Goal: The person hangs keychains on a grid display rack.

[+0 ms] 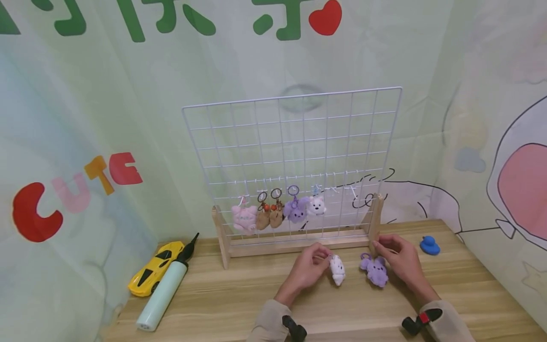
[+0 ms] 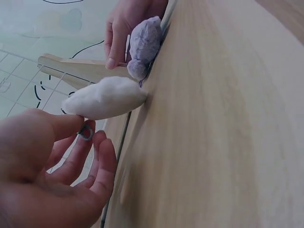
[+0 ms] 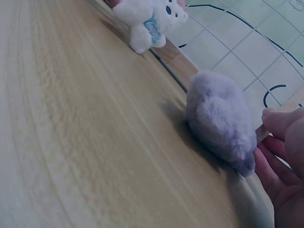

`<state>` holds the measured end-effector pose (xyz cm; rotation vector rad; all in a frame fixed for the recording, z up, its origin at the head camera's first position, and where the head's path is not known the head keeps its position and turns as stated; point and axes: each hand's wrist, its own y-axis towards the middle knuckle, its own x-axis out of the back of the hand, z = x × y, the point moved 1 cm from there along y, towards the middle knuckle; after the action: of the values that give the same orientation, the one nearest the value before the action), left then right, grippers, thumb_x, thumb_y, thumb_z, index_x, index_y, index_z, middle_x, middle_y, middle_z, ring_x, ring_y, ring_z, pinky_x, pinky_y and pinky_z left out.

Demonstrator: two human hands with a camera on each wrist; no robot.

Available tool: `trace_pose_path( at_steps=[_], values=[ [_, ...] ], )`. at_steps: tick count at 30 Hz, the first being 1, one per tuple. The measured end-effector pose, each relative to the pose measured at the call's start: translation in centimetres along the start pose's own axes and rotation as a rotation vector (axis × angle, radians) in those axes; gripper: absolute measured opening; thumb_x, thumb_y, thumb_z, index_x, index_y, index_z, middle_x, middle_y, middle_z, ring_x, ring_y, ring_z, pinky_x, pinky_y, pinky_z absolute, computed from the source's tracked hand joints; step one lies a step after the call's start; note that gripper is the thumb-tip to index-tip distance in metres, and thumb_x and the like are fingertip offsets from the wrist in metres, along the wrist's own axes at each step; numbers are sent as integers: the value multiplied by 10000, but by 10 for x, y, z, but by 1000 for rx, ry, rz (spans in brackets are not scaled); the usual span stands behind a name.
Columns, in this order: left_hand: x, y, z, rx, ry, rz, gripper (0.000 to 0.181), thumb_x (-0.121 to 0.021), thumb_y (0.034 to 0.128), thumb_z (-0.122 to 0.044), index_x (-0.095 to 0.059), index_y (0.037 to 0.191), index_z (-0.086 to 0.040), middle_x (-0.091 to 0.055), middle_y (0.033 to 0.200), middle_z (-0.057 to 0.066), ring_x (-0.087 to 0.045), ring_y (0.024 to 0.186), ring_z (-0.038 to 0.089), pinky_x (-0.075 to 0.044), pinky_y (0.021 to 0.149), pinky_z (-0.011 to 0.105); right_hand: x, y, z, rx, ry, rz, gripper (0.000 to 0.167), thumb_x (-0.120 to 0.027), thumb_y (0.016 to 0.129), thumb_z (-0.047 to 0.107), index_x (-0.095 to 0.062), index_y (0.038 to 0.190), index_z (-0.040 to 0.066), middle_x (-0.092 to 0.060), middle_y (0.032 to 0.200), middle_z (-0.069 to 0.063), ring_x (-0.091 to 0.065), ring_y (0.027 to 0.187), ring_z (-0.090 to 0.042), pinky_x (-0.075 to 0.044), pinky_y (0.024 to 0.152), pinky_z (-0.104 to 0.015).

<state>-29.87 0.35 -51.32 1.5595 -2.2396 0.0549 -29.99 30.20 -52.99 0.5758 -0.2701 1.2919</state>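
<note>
My left hand point(image 1: 308, 267) pinches a small white plush keychain point(image 1: 337, 270) by its top end, holding it just over the table. In the left wrist view a small blue-green ring point(image 2: 86, 132) shows by the fingers. A blue label crosses the white plush's front point(image 3: 151, 29) in the right wrist view. My right hand point(image 1: 400, 260) grips the right wooden leg point(image 1: 375, 219) of a white wire grid rack point(image 1: 295, 165) between thumb and fingers. Close beside that hand, a purple plush keychain point(image 1: 377, 271) lies on the table, its ring pointing toward the rack.
Several plush keychains hang along the rack's lower row, including a pink one point(image 1: 244, 218), a brown one point(image 1: 276, 216), a purple one point(image 1: 296, 210) and a white one point(image 1: 316, 205). A yellow toy car point(image 1: 157, 268), a pale green pump point(image 1: 163, 297) and a blue rubber duck point(image 1: 429, 245) stand on the table.
</note>
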Motion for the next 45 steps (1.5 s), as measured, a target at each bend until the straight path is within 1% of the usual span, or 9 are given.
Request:
trace_pose_path(
  at_steps=[2,5,9,15,20,26,31,37,45],
  values=[
    [2,0,0,9,2,-16,110,-699,1047,-103,-756,1128,-55,-786,1118,116,-728,1003,153,-607,902,248,0,0,0,4,1,-2,436,-763,1029,370,-716,1277,15,-765,1285,-223,-748,1160,-291,-628,905,-193],
    [5,0,-1,33,7,-44,142,-709,1046,-146,-790,1140,-76,-790,1160,88,-716,998,141,-596,887,251,0,0,-1,3,4,-8,438,-767,1025,379,-721,1270,19,-769,1279,-217,-741,1095,-140,-583,869,-105],
    [9,0,-2,47,-4,-67,170,-722,1032,-147,-805,1157,-67,-783,1184,78,-677,1000,116,-559,891,235,0,0,-1,1,9,-8,440,-774,1020,380,-722,1272,23,-769,1282,-212,-673,1030,48,-543,857,-58],
    [11,2,-3,45,-21,-100,166,-731,1007,-98,-796,1148,-38,-786,1144,96,-660,986,96,-541,903,215,0,-2,1,1,18,4,454,-768,1022,387,-715,1286,22,-760,1300,-216,-615,1001,141,-534,869,-49],
    [10,2,-6,23,-38,-137,144,-729,992,-64,-768,1124,-22,-789,1102,127,-707,984,136,-578,897,211,0,-2,0,10,20,-6,433,-775,1021,366,-720,1274,19,-766,1285,-215,-602,977,174,-515,862,-33],
    [7,4,-14,-1,-112,-167,124,-732,1001,-66,-763,1118,-39,-773,1180,137,-747,1083,220,-590,943,199,-1,-2,1,7,25,-9,441,-772,1022,374,-720,1272,15,-765,1282,-222,-600,973,174,-501,854,-26],
    [6,7,-24,-39,-178,-171,154,-739,1005,-63,-752,1157,-47,-750,1213,144,-756,1070,207,-599,925,176,0,-1,2,6,29,-13,431,-772,1023,368,-722,1270,18,-771,1270,-215,-611,967,168,-499,855,-23],
    [4,10,-40,-115,-270,-151,237,-734,1002,-28,-704,1227,42,-717,1257,267,-757,1067,205,-616,923,191,0,0,2,10,30,-7,419,-770,1025,362,-726,1261,18,-777,1255,-213,-630,965,148,-491,861,-26],
    [2,11,-61,-153,-301,-152,226,-772,997,-90,-733,1213,-39,-766,1203,194,-779,1053,143,-637,927,231,0,0,0,-5,-2,-3,427,-761,1027,396,-729,1268,44,-781,1265,-189,-645,985,120,-541,889,-70]
  ],
)
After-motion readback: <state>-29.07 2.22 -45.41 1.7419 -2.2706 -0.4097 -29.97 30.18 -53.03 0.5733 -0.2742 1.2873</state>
